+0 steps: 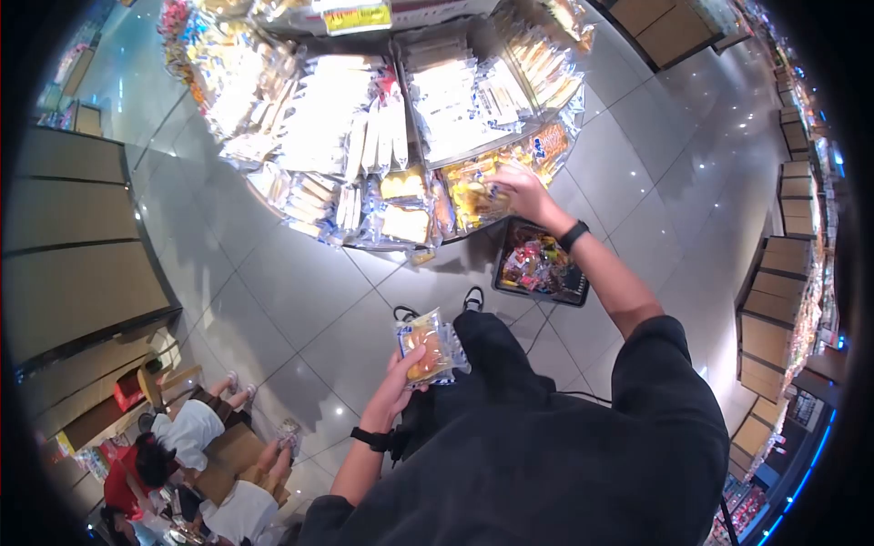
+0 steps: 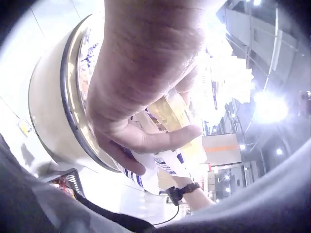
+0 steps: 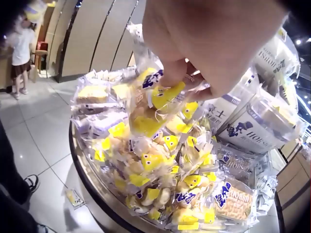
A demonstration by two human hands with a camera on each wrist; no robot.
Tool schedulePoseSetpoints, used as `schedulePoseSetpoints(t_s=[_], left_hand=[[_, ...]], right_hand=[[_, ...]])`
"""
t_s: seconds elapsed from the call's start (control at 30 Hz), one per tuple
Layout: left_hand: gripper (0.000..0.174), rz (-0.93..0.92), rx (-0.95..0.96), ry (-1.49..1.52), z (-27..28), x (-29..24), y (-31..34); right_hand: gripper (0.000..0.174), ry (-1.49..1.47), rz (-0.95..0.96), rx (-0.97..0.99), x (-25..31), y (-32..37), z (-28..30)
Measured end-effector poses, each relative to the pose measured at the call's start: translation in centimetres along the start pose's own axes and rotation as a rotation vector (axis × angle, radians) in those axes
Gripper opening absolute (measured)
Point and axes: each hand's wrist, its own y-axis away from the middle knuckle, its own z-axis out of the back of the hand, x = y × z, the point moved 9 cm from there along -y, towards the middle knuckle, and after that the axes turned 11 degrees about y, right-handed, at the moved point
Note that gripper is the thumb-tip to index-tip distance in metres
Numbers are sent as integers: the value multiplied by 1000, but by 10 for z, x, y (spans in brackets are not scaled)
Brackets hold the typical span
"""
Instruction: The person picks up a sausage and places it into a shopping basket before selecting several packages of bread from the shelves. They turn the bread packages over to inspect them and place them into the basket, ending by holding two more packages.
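Note:
The left hand [image 1: 393,387] holds packaged bread [image 1: 426,350] in clear wrap in front of the body, the thumb lying over its top. In the left wrist view the left hand [image 2: 146,121] has its fingers around blue-and-white wrappers [image 2: 167,162]. Over the yellow-marked snack packs at the display's edge is the right hand [image 1: 528,196]. The right wrist view shows the right hand [image 3: 204,53] pinching a clear pack with a yellow print [image 3: 155,104], above a heap of similar packs [image 3: 158,162]; part of the fingers is hidden.
A round display [image 1: 319,118] of bagged breads curves across the front. Below the right forearm stands a black basket [image 1: 543,293] with wrapped items inside. Several people [image 1: 191,437] are at the lower left. Shelves [image 1: 774,318] line the right side. A small pack [image 3: 74,198] or tag lies low beside the display.

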Motion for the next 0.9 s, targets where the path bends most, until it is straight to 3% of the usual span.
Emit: schedulePoseSetpoints(t_s=[0.17,0.23,0.3,0.43,0.5,0.57,0.67,0.7,0.8,0.87,0.9], left_hand=[[36,59,-10,60,33,22,-42],[37,92,6,56,31,32,-60],[38,96,2,68,30,38,-68],[38,68,17,134,39,45,-80],[37,32,0,186,57,47,-85],[36,-8,-34,239,76,43,-87],[36,-102,-184,343,138,58,-102],[36,-115,-201,378,157,64,-106],[35,-170,-348,490,244,87,-134],[36,-250,-352,564,285,101,-146],[36,-247,-371,585,307,113,-150]], right_hand=[[42,368,110,113,-6,-16,-37],[44,465,144,20,-10,-9,-44],[44,533,58,-51,-9,-4,-43],[47,663,-7,-269,49,14,-13],[41,591,8,-313,75,49,-27],[39,170,14,-20,103,74,-74],[31,-102,-385,381,79,158,-208],[31,-206,-528,501,54,197,-266],[43,-380,-985,605,-83,326,-479],[49,-230,-1058,592,-143,337,-555],[54,-54,-1151,748,-179,350,-594]])
